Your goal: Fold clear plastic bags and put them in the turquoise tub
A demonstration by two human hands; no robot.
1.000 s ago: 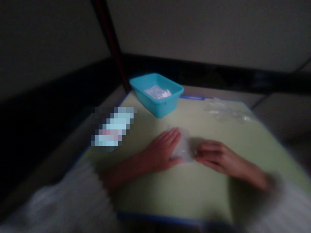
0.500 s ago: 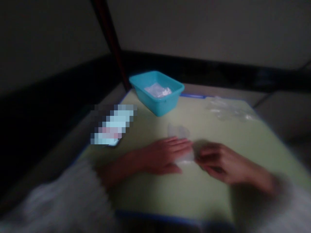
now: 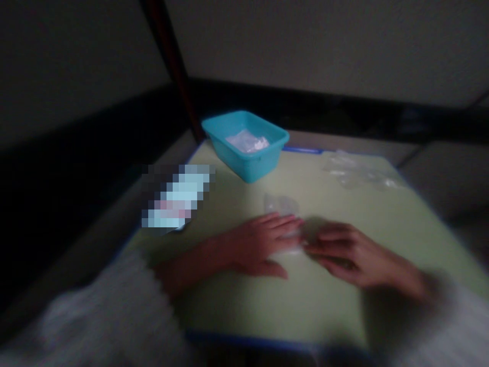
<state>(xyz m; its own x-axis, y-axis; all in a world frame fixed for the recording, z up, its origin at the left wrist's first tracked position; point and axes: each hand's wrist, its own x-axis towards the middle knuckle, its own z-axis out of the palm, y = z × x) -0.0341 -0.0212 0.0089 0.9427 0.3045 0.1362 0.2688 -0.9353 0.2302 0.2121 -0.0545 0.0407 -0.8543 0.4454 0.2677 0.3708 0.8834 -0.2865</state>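
My left hand (image 3: 263, 244) lies flat on a clear plastic bag (image 3: 280, 204), its fingers stretched out to the right and the thumb held away from them. The bag's far end shows beyond my fingers, and a strip of it shows between them and the thumb; the rest is under the hand. Close by on the right, my right hand (image 3: 344, 252) is closed in a pinch at the bag's right edge. Blur hides exactly how much of the edge is between its fingertips.
A turquoise plastic basket (image 3: 250, 165) with clear plastic packets (image 3: 248, 141) in it stands at the table's far left corner. Crumpled clear plastic bags (image 3: 359, 172) lie at the far right. A blurred-out phone-like object (image 3: 181, 196) rests at the left edge of the yellow-green table (image 3: 298, 300).
My right hand's fingertips have shifted slightly left and up along the bag's edge. My left hand stays flat on the bag, its fingers a little more spread.
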